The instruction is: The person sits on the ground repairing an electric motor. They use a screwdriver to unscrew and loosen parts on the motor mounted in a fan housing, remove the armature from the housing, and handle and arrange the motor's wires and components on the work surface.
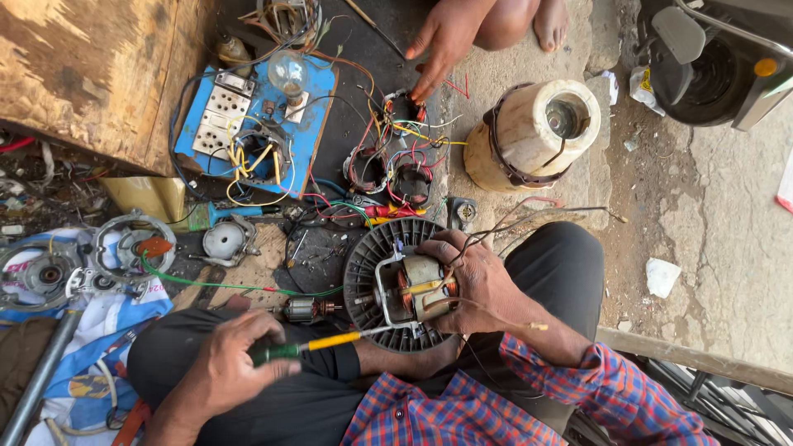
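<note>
My right hand (pixel 479 277) grips a small electric motor (pixel 410 289) with copper windings, mounted on a round black ribbed base (pixel 372 248) that rests on my lap. My left hand (pixel 227 363) holds a screwdriver (pixel 318 343) with a green and yellow handle. Its metal shaft points right and reaches the motor's lower edge. Thin wires run from the motor across my right hand. A loose rotor (pixel 307 310) lies on the ground just left of the base.
A blue test board (pixel 318 107) with a bulb, sockets and wires lies ahead. Stator coils (pixel 388 169) sit in tangled wires. Another person's hand (pixel 442 41) reaches toward them. A cream mixer body (pixel 533 132) stands at right, motor parts (pixel 124 248) at left.
</note>
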